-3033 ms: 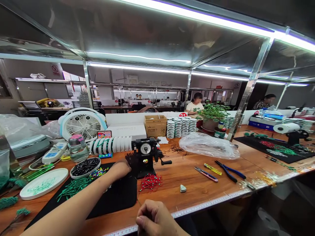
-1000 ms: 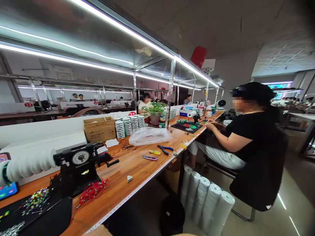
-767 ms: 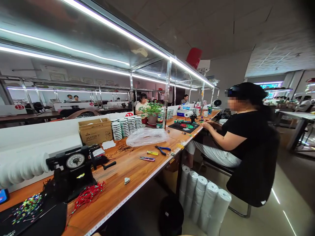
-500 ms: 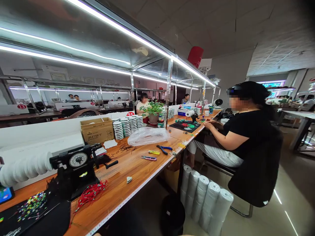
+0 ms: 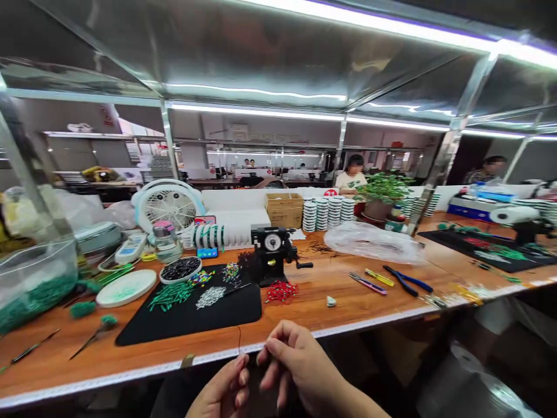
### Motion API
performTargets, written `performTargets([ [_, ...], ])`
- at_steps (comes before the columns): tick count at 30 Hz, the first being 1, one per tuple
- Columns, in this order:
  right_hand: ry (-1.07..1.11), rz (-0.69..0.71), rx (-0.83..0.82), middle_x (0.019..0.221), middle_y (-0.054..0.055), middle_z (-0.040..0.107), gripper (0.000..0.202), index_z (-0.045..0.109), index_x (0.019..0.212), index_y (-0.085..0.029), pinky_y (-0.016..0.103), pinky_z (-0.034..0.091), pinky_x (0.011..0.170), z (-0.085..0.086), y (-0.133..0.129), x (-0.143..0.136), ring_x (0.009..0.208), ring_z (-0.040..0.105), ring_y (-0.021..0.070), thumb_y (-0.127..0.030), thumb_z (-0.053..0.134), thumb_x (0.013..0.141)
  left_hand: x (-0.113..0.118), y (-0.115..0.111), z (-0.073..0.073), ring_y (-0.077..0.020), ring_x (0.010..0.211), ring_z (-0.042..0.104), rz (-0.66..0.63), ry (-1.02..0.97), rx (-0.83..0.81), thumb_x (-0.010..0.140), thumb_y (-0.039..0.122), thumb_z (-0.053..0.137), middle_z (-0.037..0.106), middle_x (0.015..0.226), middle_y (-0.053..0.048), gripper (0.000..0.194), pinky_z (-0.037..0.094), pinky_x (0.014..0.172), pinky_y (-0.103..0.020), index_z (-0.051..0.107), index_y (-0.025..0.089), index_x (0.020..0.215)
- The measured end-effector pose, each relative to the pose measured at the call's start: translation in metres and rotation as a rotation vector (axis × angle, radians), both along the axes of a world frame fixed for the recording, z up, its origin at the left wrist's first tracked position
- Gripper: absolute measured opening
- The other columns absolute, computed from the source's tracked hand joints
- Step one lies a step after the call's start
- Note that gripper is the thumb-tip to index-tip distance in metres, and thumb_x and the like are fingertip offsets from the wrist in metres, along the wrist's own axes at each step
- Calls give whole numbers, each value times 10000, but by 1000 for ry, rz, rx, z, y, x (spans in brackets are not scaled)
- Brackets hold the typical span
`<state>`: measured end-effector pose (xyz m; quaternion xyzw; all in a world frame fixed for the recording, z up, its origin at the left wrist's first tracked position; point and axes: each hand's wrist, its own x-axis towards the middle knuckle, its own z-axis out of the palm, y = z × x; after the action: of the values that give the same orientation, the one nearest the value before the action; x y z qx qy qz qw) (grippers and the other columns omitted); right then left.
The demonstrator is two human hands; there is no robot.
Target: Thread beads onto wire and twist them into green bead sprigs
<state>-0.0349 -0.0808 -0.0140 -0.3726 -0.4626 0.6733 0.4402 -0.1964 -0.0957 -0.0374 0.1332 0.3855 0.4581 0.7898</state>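
My left hand (image 5: 224, 388) is at the bottom centre, in front of the table edge, its thumb and finger pinched on a thin dark cord (image 5: 239, 337) that sticks up. Close on its right, my right hand (image 5: 293, 360) has thumb and forefinger pressed together; whatever lies between them is too small to make out. Beyond the hands is a black mat (image 5: 187, 325) bearing green tubes (image 5: 172, 296), white pieces (image 5: 211, 297) and coloured beads (image 5: 232, 273). Red corded pieces (image 5: 281, 292) lie beside it, before a black winding machine (image 5: 272, 252) with a dial and crank.
A white plate (image 5: 126, 288), a bowl of black beads (image 5: 181, 269) and a fan (image 5: 167, 209) stand left. Blue pliers (image 5: 407, 280), a yellow-handled tool (image 5: 379, 277), a plastic bag (image 5: 374, 242) and stacked spools (image 5: 322, 215) are right. People sit beyond the table.
The view has swung left, from the seated co-worker to the bead mat and winding machine. Both my hands now show, raised near the table edge; earlier only slivers of skin showed at the bottom.
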Motion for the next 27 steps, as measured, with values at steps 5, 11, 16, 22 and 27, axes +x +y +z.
performTargets([
  [5,183,25,-43,499,-45,506,414,503,705,-137,142,301,344,-16,-19,-12,327,360,23,-477,736,664,9,-15,6,-34,368,370,183,-39,-40,796,140,649,485,556,24,75,210,311,-117,628,75,763],
  [11,-23,-121,145,499,-20,499,380,517,639,-134,187,346,430,-12,-31,-26,425,429,68,-464,693,700,10,-24,15,-30,356,328,205,-62,-36,802,168,647,425,508,48,95,198,305,-115,643,76,780],
  [16,-111,-155,255,495,3,547,266,491,662,-151,221,402,458,-18,-32,-29,429,495,108,-364,596,781,11,-25,15,-13,352,260,127,-143,6,534,223,875,357,418,79,305,183,312,-111,618,86,626],
  [22,-164,-188,319,554,27,607,181,511,663,-150,242,454,550,-17,-35,-27,509,571,135,-267,561,792,14,-24,19,-14,366,263,117,-149,6,502,227,892,374,406,66,318,178,326,-116,606,99,560],
  [27,-156,-195,313,561,35,620,183,506,655,-151,242,453,544,-15,-36,-27,506,577,139,-266,558,788,16,-23,18,-5,353,228,76,-135,8,505,270,892,357,381,69,372,167,325,-116,558,104,497],
])
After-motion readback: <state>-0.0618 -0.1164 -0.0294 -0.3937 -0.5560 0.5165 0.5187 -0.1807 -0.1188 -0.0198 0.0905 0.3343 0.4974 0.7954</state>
